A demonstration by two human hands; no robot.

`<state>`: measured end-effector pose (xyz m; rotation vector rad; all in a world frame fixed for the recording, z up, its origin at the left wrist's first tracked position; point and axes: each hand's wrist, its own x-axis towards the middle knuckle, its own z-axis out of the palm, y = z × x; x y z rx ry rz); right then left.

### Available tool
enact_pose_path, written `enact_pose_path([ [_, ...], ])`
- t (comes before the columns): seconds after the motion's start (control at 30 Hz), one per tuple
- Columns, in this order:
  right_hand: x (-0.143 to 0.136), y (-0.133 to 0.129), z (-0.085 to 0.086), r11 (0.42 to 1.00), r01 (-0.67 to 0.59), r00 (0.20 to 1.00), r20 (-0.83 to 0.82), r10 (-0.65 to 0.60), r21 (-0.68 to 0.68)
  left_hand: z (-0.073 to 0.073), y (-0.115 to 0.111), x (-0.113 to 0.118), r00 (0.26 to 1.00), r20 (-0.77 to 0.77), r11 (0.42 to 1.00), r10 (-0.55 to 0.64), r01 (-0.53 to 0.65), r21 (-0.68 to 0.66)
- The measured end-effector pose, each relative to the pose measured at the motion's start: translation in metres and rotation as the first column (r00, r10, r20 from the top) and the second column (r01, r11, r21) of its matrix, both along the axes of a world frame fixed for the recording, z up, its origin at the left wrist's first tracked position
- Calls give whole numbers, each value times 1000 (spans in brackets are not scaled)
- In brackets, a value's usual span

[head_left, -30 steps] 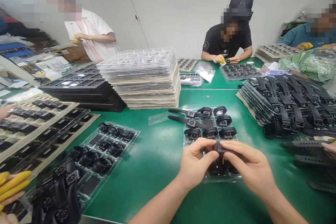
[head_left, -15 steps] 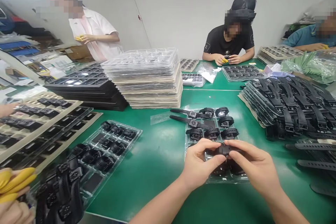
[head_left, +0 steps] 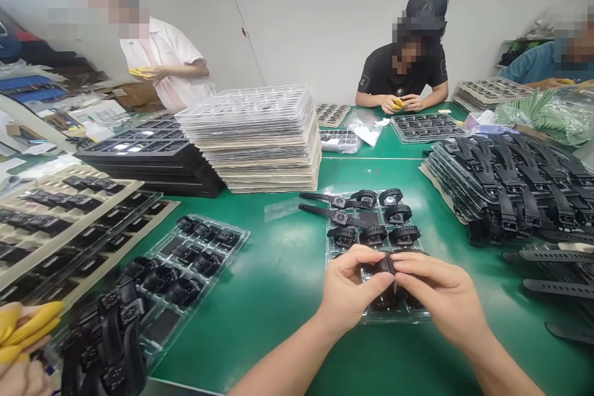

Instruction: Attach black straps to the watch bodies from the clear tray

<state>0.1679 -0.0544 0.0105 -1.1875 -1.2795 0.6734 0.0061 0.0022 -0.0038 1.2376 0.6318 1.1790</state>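
Near the front edge of the green table [head_left: 278, 272], just right of its middle, both hands meet over a clear tray [head_left: 331, 260] and pinch one small black watch body [head_left: 386, 263] between them. The left hand [head_left: 346, 288] is closed on the body's left side with thumb and forefinger; the right hand [head_left: 440, 297] is closed on its right side, fingers pointing left. The body sits directly between the two sets of fingertips, held just above the tray's near rows, so neither hand is nearer; its long axis seems to run left to right, though the fingers hide most of it. In the tray's far rows lie more watch bodies [head_left: 374, 234], and two at the far left carry straps [head_left: 320, 210] that stretch out leftward onto the table. Toward the right edge a heap of black straps [head_left: 505, 185] is stacked. At the left edge sit another tray of bodies [head_left: 195, 253] and a stack of clear trays [head_left: 253, 136] farther back. Other people work at the far edge, and a hand in yellow finger cots [head_left: 28, 328] shows at the front left corner.
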Motion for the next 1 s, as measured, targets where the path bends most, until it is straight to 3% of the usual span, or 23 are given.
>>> enact_pose_path([
  [0.3,-6,1,-9,998,65,996,-64,-66,-21,1,0,-1,1000,-26,1000,-1,2,16],
  [0.47,1,2,-15,983,-13,964,-262,-37,-185,10,-3,-5,989,-96,993,-112,115,30],
  [0.57,2,4,-16,961,-104,904,-426,-15,-255,13,0,-8,975,-172,982,-143,162,102],
  [0.67,-1,6,-14,944,-163,856,-517,-9,-287,11,5,-9,968,-252,954,-22,95,284],
  [0.73,-4,6,-13,933,-198,835,-550,1,-299,9,9,-10,953,-275,889,127,14,458],
  [0.83,-7,6,-10,922,-226,815,-579,3,-314,6,14,-13,913,-269,689,306,-17,725],
  [0.9,-8,5,-8,920,-220,816,-578,-9,-324,5,16,-16,880,-305,543,364,65,837],
  [1.0,-7,3,-5,924,-183,862,-507,-13,-335,7,15,-21,811,-419,456,409,217,863],
])
